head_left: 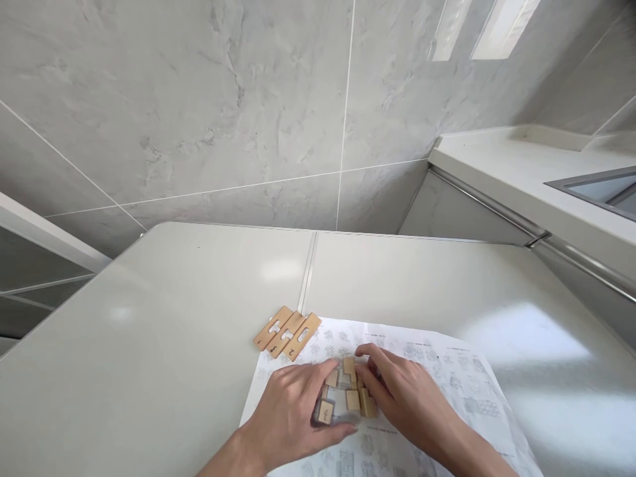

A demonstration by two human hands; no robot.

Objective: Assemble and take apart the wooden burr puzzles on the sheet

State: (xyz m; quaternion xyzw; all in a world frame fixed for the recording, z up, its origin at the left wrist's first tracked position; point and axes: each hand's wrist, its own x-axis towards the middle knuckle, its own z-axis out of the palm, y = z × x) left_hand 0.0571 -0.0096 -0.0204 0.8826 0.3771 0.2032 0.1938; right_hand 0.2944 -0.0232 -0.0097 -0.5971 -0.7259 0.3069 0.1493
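both palm-down — left hand and right hand clasp the wooden puzzle between curled fingers

The left hand and right hand are bare, and both forearms show bare to the lower edge of the view. The fingers are slender and long.

Three notched wooden slats. One printed sheet. One cluster of wooden blocks, piece count unreadable. Two hands: left hand, right hand. One table.
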